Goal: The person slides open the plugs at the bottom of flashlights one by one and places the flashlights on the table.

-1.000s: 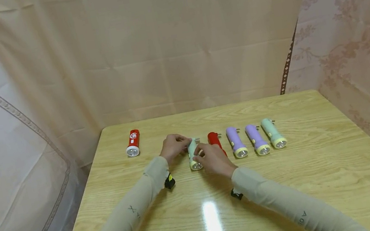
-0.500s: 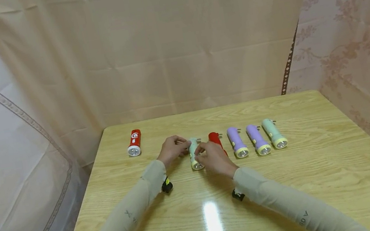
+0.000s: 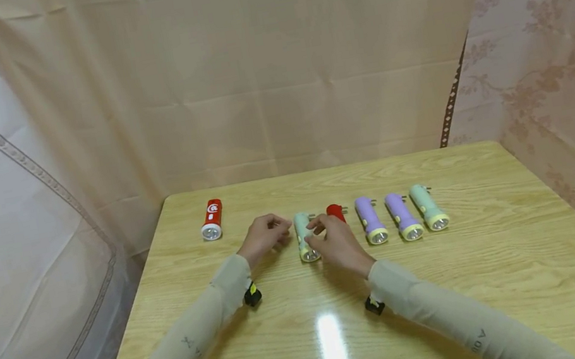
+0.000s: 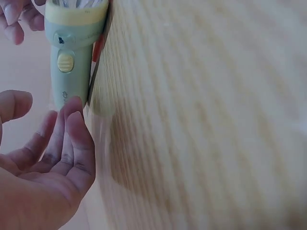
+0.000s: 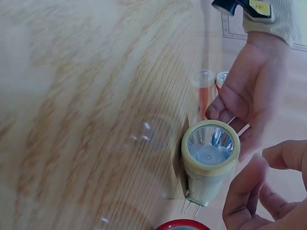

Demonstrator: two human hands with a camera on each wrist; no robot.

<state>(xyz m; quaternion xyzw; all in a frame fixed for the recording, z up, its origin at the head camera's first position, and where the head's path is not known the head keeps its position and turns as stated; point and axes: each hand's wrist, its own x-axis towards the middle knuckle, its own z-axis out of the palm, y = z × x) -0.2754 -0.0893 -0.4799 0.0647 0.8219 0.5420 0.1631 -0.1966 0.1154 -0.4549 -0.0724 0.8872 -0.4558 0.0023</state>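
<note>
A mint-green flashlight with a cream head lies on the table between both hands, lens toward the person. Its yellow switch shows in the left wrist view, and two metal plug prongs stick out in the right wrist view. My left hand is at its left, loosely bent fingers just off its tail end. On the other side my right hand hovers close to the head, with thumb and fingertips bent and nothing between them. Behind that hand a red flashlight is partly hidden.
Two purple flashlights and another mint-green flashlight continue the row to the right on the wooden table. A red flashlight with a white head lies apart at the back left. Cloth curtains surround the table.
My left hand has drawn back left from the mint-green flashlight, whose tail it was touching. My right hand has shifted slightly away from it, uncovering more of its head. The flashlights stay in place.
</note>
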